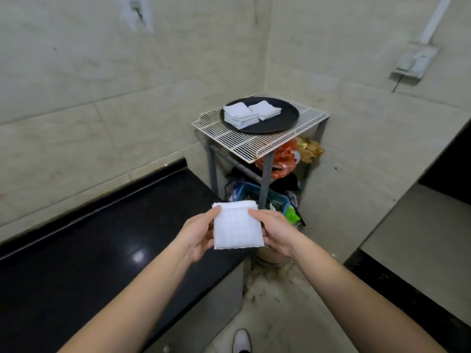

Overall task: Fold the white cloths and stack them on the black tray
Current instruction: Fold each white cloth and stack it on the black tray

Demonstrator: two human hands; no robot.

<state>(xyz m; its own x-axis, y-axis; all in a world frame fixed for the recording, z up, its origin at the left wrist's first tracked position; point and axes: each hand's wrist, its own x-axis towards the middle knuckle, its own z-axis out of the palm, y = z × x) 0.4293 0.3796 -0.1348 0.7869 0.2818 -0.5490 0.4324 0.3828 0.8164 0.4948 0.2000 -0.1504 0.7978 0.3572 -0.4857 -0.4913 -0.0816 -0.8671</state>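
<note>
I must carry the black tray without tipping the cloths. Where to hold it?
Probably by its rim, gripped at left and right, coming from the near side: the black tray lies flat on the wire rack, and the folded cloth stacks sit left of centre, so that side weighs more.

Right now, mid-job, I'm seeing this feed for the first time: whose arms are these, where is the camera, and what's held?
No machine here: one camera, worn on a person's head, looks forward and down at their arms. The left hand and right hand each pinch a side of a folded white cloth in mid-air. Ahead, a black tray sits on a white wire rack, carrying a taller stack and a lower stack of folded cloths. A black counter lies to the left.
</note>
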